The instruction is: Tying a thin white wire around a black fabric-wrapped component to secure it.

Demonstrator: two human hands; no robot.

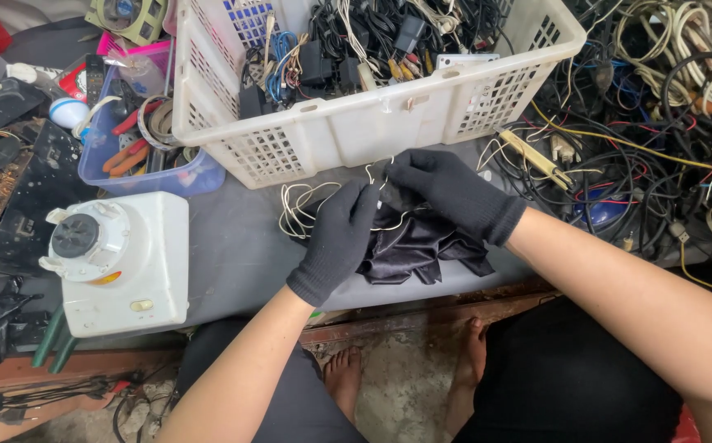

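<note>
Both my hands wear black knit gloves. My left hand pinches a thin white wire that lies in loose coils on the grey tabletop. My right hand grips the same wire a little further along, where it bends up between the two hands. Under both hands lies a crumpled black cloth. The hands are close together, just in front of a white plastic basket.
The basket is full of tangled cables and adapters. A large heap of loose cables covers the right side. A white appliance base stands at left, behind it a blue tub with tools and tape. My bare feet show below the table edge.
</note>
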